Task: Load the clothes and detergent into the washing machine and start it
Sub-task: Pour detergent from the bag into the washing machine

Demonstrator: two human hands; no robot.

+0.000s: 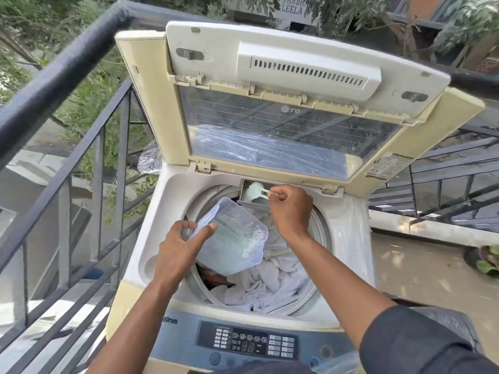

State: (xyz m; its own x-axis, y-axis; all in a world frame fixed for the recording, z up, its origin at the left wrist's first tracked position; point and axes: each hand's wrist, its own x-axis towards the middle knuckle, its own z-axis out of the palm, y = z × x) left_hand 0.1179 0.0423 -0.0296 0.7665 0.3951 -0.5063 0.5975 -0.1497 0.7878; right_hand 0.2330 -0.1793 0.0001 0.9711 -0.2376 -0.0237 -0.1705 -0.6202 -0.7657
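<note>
A top-loading washing machine [351, 238] stands with its lid [283, 76] raised. White clothes [272, 282] fill the drum, with a dark item low at the left. My left hand [178, 247] grips a clear plastic container [235, 238] holding pale green detergent powder, tilted over the drum. My right hand [289, 209] pinches the handle of a small scoop [256, 190] heaped with powder, held over the open detergent compartment [245, 191] at the back rim.
The control panel [248, 341] with buttons and a display lies at the near edge. A black metal balcony railing [67, 85] runs along the left and behind the machine. A potted plant [486, 260] sits on the floor at the right.
</note>
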